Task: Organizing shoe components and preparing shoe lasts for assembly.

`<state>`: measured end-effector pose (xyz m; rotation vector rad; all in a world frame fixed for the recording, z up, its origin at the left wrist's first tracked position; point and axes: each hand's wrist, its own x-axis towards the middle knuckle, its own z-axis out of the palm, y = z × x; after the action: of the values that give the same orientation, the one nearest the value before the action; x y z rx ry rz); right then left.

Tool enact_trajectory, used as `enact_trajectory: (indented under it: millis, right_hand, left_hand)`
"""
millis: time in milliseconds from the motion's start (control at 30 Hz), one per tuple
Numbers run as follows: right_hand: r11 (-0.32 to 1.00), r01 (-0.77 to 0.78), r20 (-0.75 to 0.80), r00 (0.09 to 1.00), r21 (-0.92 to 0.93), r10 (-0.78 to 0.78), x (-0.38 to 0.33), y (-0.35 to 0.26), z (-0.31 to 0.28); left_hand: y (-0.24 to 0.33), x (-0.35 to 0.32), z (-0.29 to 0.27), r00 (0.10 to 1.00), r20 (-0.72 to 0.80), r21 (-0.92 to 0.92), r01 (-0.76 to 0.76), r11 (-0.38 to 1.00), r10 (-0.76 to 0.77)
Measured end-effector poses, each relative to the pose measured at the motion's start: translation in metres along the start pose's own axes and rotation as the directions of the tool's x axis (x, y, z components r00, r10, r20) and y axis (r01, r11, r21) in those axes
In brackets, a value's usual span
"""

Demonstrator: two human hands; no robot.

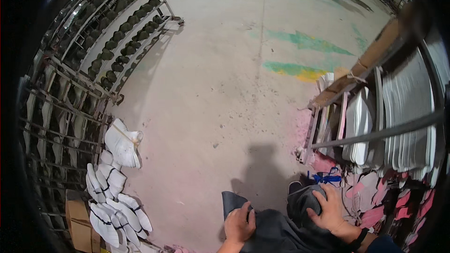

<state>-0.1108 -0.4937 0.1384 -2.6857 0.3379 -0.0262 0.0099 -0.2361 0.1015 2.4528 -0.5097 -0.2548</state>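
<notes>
- Left hand (239, 225) grips the dark grey cloth (276, 232) at its left edge.
- Right hand (330, 211) lies spread on the cloth's right fold, near the sole rack (375, 131).

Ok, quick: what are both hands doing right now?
Left hand: closed, gripping the dark grey fabric.
Right hand: fingers spread, pressing flat on the same fabric.

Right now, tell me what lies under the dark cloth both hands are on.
Nothing under it shows. The dark cloth covers whatever is below; the left hand and right hand press on top, with concrete floor showing beyond its edge.
</notes>
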Motion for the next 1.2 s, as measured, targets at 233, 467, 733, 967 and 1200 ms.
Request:
enact_trajectory:
  millis: [233, 467, 733, 967, 1200]
  right_hand:
    - [0.998, -0.069, 0.299, 0.952, -0.004, 0.067, 0.032, -0.027, -0.012]
    - [0.968, -0.152, 0.532, 0.813, -0.198, 0.237, 0.023, -0.072, -0.033]
    - [0.971, -0.238, 0.746, 0.640, -0.036, 0.185, 0.079, -0.159, -0.091]
    - [0.937, -0.349, 0.598, 0.751, 0.000, 0.280, 0.220, -0.208, -0.121]
    - [0.914, -0.404, 0.659, 0.677, -0.040, 0.328, 0.343, -0.202, -0.104]
  left_hand:
    - [-0.014, 0.022, -0.013, 0.931, 0.295, 0.079, 0.199, 0.977, -0.214]
    - [-0.016, -0.013, -0.044, 0.901, 0.274, 0.146, 0.306, 0.941, -0.335]
    - [-0.027, -0.045, -0.181, 0.698, 0.512, -0.326, 0.697, 0.639, -0.501]
    - [-0.128, -0.059, -0.284, 0.490, 0.256, -0.622, 0.743, 0.245, -0.833]
    - [-0.149, -0.009, -0.342, 0.400, 0.181, -0.503, 0.823, 0.265, -0.898]
